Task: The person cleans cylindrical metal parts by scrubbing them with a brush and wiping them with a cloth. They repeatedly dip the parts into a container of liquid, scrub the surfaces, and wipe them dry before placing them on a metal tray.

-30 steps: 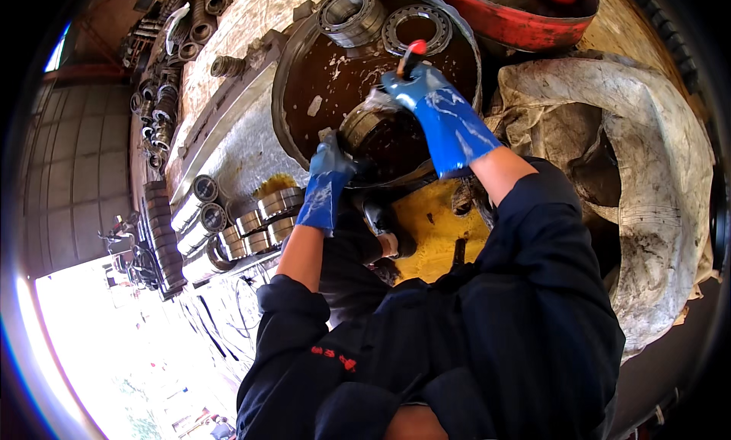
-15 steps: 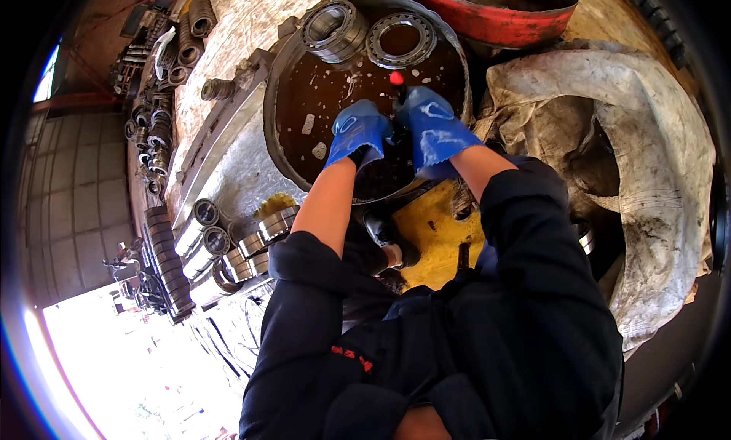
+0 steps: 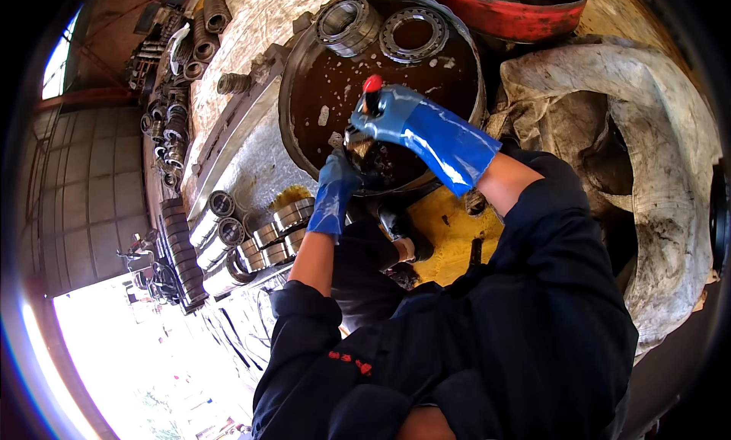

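In my blue-gloved right hand (image 3: 392, 114) is a brush (image 3: 372, 89) with a black, red-tipped handle, held upright, its bristles pointing down. My blue-gloved left hand (image 3: 336, 181) is at the near left rim of a round metal tub (image 3: 285, 124) of brown liquid, just below the brush. Its fingers curl at a dark, wet piece beneath the bristles, too hidden to name. At the tub's far side, a thick roller bearing (image 3: 361, 40) and a flatter bearing ring (image 3: 387, 42) sit in the liquid.
Shiny bearings (image 3: 293, 214) stand in rows on the bench at left, with more dark bearings (image 3: 175, 128) farther off. A red tub (image 3: 525, 22) is behind the round one. A large whitish sack (image 3: 670, 204) gapes at right. Below lies a yellow floor plate (image 3: 449, 223).
My right hand has moved left across the tub with the brush. My left hand has drawn back toward the near left rim. The view has shifted slightly.
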`<state>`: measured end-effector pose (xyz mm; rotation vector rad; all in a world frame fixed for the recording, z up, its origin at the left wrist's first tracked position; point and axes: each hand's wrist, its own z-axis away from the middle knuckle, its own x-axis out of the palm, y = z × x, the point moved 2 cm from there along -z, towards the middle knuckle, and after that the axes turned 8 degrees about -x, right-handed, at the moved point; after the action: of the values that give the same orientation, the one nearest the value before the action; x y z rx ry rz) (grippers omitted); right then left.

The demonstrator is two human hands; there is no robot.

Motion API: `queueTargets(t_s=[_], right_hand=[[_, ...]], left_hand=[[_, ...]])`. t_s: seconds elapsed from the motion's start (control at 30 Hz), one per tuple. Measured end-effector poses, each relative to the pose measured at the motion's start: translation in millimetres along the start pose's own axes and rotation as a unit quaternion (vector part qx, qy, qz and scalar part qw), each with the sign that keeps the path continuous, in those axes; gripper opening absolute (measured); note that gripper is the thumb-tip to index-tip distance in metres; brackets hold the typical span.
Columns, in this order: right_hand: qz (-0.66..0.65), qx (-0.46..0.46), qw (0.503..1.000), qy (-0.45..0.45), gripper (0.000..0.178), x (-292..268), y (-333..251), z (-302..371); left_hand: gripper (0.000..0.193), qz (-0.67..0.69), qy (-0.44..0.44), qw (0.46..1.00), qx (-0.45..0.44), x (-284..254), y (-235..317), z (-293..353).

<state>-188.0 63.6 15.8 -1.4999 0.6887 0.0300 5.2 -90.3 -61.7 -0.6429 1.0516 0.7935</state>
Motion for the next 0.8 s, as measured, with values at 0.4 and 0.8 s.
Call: queueTargets(t_s=[0.4,0.8], right_hand=[[-0.028,0.321,0.934,0.157,0.045,-34,111,-8],[0.101,0.287,0.951,0.055,0.046,-33,96,-21]], left_hand=[[0.044,-0.027,-0.055,0.994,0.088,-84,148,-6],[0.058,0.055,0.045,0.988,0.137,-67,127,-5]])
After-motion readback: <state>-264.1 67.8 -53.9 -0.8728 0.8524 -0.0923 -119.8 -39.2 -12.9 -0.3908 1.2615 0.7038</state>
